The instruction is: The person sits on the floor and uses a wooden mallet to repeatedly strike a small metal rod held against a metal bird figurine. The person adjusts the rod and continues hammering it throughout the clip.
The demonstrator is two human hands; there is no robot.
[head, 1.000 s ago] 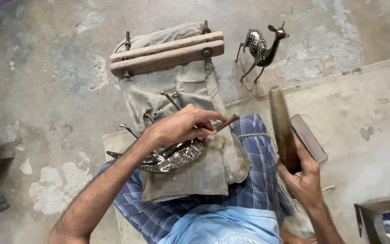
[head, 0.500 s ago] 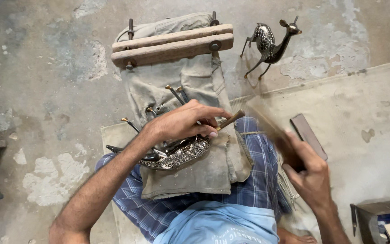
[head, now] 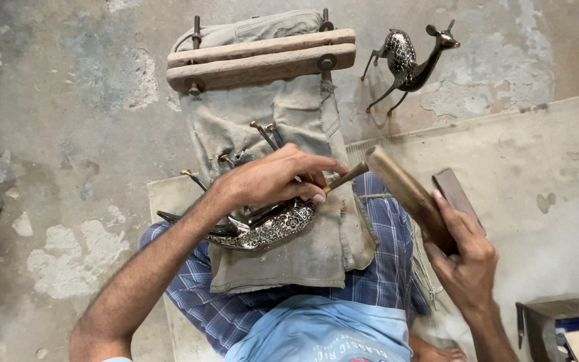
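Centrally, left hand gripping a chisel on patterned metalwork; right hand clutching a wooden mallet.

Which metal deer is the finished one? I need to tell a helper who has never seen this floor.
Start at the two bolted wooden bars at the top of the grey cloth. Just right of them, the dark patterned metal deer figurine sits alone on bare concrete, legs and head complete, unlike the piece under the left hand.
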